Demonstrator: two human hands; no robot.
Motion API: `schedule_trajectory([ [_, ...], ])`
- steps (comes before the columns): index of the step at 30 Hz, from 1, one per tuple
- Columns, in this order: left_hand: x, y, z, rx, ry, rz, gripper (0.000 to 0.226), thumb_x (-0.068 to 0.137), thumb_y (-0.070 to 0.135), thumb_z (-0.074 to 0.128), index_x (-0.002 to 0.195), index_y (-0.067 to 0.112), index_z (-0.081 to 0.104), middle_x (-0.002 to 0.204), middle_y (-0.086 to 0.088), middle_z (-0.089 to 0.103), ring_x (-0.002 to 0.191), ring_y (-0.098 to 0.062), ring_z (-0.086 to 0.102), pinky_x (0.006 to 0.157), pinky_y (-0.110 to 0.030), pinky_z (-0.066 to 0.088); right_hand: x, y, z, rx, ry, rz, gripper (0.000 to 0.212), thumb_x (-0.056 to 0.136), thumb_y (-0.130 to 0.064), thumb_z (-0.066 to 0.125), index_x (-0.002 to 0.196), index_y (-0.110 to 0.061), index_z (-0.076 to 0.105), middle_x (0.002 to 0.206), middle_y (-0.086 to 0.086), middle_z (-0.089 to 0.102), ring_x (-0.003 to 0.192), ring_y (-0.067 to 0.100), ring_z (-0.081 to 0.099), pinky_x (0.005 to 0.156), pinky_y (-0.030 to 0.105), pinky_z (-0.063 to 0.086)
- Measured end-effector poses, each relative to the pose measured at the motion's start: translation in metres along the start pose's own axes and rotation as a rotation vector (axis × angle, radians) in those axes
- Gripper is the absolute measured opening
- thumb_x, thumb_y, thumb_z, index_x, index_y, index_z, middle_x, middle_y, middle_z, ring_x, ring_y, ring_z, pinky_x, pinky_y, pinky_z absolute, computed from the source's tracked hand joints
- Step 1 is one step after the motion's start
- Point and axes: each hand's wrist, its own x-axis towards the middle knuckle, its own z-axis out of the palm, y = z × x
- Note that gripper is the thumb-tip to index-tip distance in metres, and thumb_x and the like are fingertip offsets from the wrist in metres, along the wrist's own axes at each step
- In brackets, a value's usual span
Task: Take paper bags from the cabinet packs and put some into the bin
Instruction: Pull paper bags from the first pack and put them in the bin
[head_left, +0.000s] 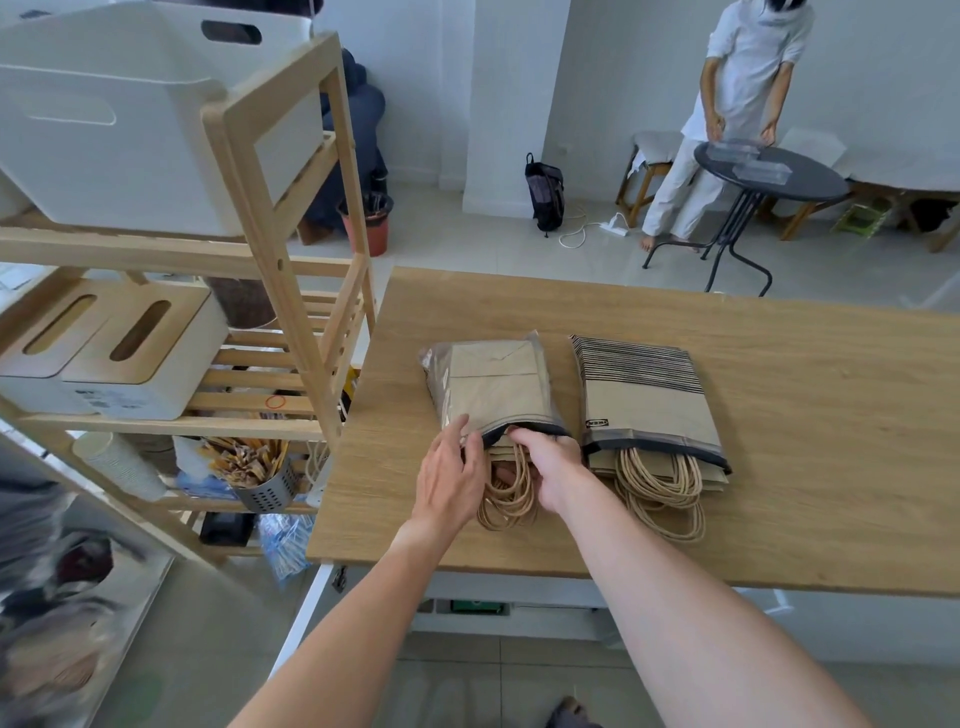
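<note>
on the wooden table (779, 364), the left hand (451, 475) lies flat with straight fingers against the mouth of the left pack (491, 389) of paper bags. the right hand (550, 462) curls into that mouth, gripping bags; its fingertips are hidden inside. right of it, the striped pack (647, 400) lies alongside. both packs run lengthwise away from the person, rope handles (506, 499) pointing back.
</note>
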Motion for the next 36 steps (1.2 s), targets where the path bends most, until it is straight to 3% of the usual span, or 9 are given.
schedule_trajectory([
  [4, 0.007, 0.000, 0.005, -0.064, -0.096, -0.072, 0.049, 0.106, 0.028, 0.031, 0.153, 0.016, 0.026, 0.154, -0.008, 0.037, 0.140, -0.027, 0.037, 0.109, -0.036, 0.028, -0.001, 0.003, -0.010, 0.034, -0.039, 0.013, 0.034, 0.076, -0.003, 0.080, 0.107, 0.002, 0.068, 0.087, 0.025, 0.073, 0.065, 0.034, 0.072, 0.056, 0.043, 0.059],
  [11, 0.025, 0.000, 0.012, 0.049, -0.133, -0.066, 0.047, 0.105, 0.022, 0.032, 0.150, 0.010, 0.026, 0.151, -0.016, 0.033, 0.124, -0.040, 0.048, 0.099, -0.041, 0.036, -0.013, 0.020, -0.036, 0.042, -0.035, 0.023, 0.047, 0.076, -0.006, 0.082, 0.116, -0.003, 0.059, 0.104, 0.024, 0.071, 0.072, 0.038, 0.073, 0.057, 0.043, 0.059],
  [17, 0.028, 0.006, 0.006, 0.244, -0.189, -0.095, 0.029, 0.104, 0.029, 0.035, 0.125, 0.010, 0.043, 0.130, -0.017, 0.046, 0.111, -0.044, 0.052, 0.086, -0.045, 0.041, -0.030, 0.032, -0.059, 0.070, -0.098, 0.072, 0.066, 0.079, -0.002, 0.079, 0.136, -0.003, 0.045, 0.104, 0.023, 0.066, 0.061, 0.034, 0.070, 0.057, 0.039, 0.059],
  [21, 0.014, 0.020, 0.010, 0.367, -0.202, -0.097, 0.029, 0.103, 0.033, 0.035, 0.118, 0.009, 0.044, 0.127, -0.015, 0.047, 0.111, -0.044, 0.052, 0.092, -0.055, 0.045, -0.042, 0.039, -0.079, 0.075, -0.110, 0.104, 0.033, 0.080, -0.002, 0.078, 0.098, -0.009, 0.051, 0.096, 0.024, 0.069, 0.064, 0.034, 0.071, 0.057, 0.042, 0.061],
  [23, 0.008, 0.028, 0.012, 0.364, -0.192, -0.122, 0.029, 0.103, 0.031, 0.035, 0.120, 0.009, 0.045, 0.130, -0.015, 0.046, 0.113, -0.042, 0.051, 0.094, -0.055, 0.044, -0.050, 0.044, -0.090, 0.076, -0.124, 0.116, 0.035, 0.080, 0.000, 0.078, 0.090, -0.014, 0.047, 0.096, 0.025, 0.070, 0.066, 0.035, 0.072, 0.059, 0.043, 0.061],
  [26, 0.001, 0.037, 0.012, 0.340, -0.150, -0.192, 0.032, 0.102, 0.024, 0.036, 0.130, 0.011, 0.043, 0.136, -0.016, 0.045, 0.120, -0.041, 0.048, 0.098, -0.053, 0.042, -0.063, 0.054, -0.113, 0.053, -0.174, 0.155, 0.051, 0.078, 0.004, 0.077, 0.117, 0.001, 0.045, 0.103, 0.024, 0.069, 0.069, 0.033, 0.072, 0.061, 0.042, 0.061],
  [28, -0.006, 0.041, 0.012, 0.305, -0.092, -0.256, 0.037, 0.099, 0.018, 0.036, 0.135, 0.010, 0.042, 0.133, -0.019, 0.048, 0.122, -0.042, 0.047, 0.101, -0.052, 0.041, -0.068, 0.063, -0.131, 0.037, -0.200, 0.181, 0.073, 0.077, 0.005, 0.077, 0.138, -0.006, 0.040, 0.111, 0.024, 0.067, 0.072, 0.033, 0.071, 0.063, 0.041, 0.061],
  [33, -0.054, 0.046, 0.026, 0.342, 0.110, -0.284, 0.037, 0.097, 0.024, 0.047, 0.128, 0.004, 0.041, 0.127, -0.023, 0.043, 0.117, -0.040, 0.042, 0.096, -0.045, 0.040, -0.085, 0.079, -0.169, -0.001, -0.209, 0.157, 0.076, 0.078, 0.005, 0.077, 0.143, -0.003, 0.041, 0.107, 0.022, 0.065, 0.069, 0.030, 0.068, 0.060, 0.038, 0.060],
  [36, -0.085, 0.045, 0.039, 0.297, 0.087, -0.253, 0.028, 0.095, 0.020, 0.046, 0.119, 0.006, 0.045, 0.120, -0.019, 0.045, 0.112, -0.037, 0.045, 0.092, -0.043, 0.042, -0.094, 0.080, -0.184, -0.011, -0.217, 0.131, 0.078, 0.080, 0.007, 0.075, 0.147, -0.005, 0.037, 0.114, 0.024, 0.062, 0.078, 0.032, 0.067, 0.061, 0.039, 0.060],
])
